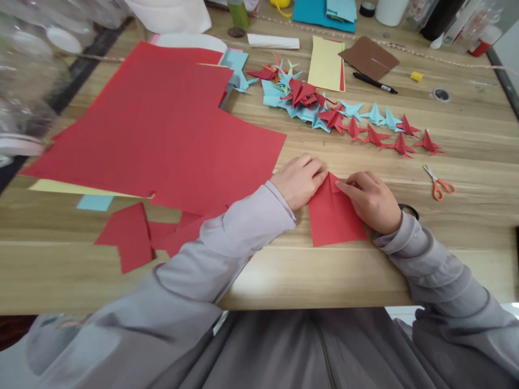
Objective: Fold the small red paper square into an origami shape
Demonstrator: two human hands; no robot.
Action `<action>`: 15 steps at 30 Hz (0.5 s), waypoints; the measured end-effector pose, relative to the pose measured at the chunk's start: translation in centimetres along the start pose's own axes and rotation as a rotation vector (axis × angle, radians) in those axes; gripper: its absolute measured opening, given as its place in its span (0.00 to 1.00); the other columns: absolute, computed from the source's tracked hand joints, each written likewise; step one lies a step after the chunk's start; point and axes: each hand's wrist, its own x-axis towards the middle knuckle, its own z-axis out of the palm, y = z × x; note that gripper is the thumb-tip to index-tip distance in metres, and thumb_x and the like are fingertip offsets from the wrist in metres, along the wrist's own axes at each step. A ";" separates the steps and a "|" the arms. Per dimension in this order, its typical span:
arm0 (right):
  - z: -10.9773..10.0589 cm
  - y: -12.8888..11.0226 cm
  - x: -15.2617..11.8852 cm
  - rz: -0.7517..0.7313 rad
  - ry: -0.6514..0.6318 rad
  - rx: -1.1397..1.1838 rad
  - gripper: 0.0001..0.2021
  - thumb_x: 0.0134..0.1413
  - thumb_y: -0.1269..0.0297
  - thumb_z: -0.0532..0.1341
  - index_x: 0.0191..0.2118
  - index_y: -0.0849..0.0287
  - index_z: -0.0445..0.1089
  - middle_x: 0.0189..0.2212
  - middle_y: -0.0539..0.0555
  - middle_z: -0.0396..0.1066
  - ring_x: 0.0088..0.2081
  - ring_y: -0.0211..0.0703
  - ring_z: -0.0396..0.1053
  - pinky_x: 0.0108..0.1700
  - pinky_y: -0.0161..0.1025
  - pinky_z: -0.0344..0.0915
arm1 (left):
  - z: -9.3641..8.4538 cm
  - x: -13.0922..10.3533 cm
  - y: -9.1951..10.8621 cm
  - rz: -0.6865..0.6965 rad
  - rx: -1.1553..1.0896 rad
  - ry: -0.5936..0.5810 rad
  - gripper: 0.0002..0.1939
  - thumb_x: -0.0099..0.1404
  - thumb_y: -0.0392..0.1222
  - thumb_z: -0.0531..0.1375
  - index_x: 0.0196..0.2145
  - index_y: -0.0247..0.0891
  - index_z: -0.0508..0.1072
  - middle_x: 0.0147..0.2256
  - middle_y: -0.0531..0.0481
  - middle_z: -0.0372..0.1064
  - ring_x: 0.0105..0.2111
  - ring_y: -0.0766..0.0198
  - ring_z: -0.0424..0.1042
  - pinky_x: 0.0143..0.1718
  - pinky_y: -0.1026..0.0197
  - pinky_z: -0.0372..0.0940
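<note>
A small sheet of red paper [335, 220] lies on the table in front of me, its top corners folded toward the middle into a point. My left hand [300, 179] rests at its upper left edge, fingers curled down on the fold. On the opposite side my right hand [373, 201] pinches the folded flap at the upper right between thumb and forefinger. Just beyond both hands runs a line of folded red and blue paper cranes [375, 134]. Orange-handled scissors [438, 182] lie to the right. Part of a black ring-shaped thing shows behind my right wrist.
Large red sheets [162, 124] cover the table's left side, with red offcuts [135, 237] in front. Farther back are a yellow paper stack [326, 64], brown paper [370, 58], a black pen [375, 83] and a twisted cord. Clear plastic containers [24, 65] crowd the far left.
</note>
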 end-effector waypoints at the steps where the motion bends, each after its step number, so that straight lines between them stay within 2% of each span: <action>1: -0.1 0.0 0.0 -0.011 -0.010 -0.004 0.17 0.61 0.74 0.49 0.48 0.55 0.71 0.41 0.59 0.70 0.38 0.46 0.63 0.41 0.46 0.65 | 0.0 0.0 0.0 -0.009 -0.012 0.005 0.19 0.71 0.40 0.44 0.43 0.32 0.73 0.42 0.40 0.68 0.41 0.57 0.63 0.39 0.56 0.59; 5: -0.4 0.0 0.1 -0.100 -0.063 -0.033 0.17 0.62 0.73 0.49 0.51 0.57 0.69 0.54 0.58 0.66 0.44 0.48 0.64 0.43 0.48 0.64 | 0.1 0.0 0.0 -0.013 -0.037 0.025 0.18 0.71 0.41 0.44 0.41 0.32 0.73 0.41 0.40 0.68 0.41 0.58 0.63 0.39 0.56 0.59; 9: -0.3 0.1 0.1 -0.166 -0.075 -0.067 0.17 0.63 0.72 0.48 0.52 0.59 0.69 0.53 0.57 0.69 0.46 0.49 0.64 0.42 0.47 0.63 | 0.1 -0.1 0.0 -0.007 -0.015 0.032 0.17 0.71 0.40 0.45 0.41 0.32 0.73 0.41 0.40 0.69 0.41 0.58 0.63 0.38 0.56 0.59; 15: -0.3 0.2 0.0 -0.188 -0.045 -0.094 0.16 0.62 0.73 0.50 0.51 0.61 0.70 0.51 0.57 0.71 0.46 0.48 0.64 0.41 0.46 0.62 | 0.2 -0.1 0.0 0.020 0.046 0.087 0.16 0.71 0.40 0.46 0.40 0.33 0.73 0.40 0.42 0.69 0.40 0.59 0.64 0.37 0.57 0.59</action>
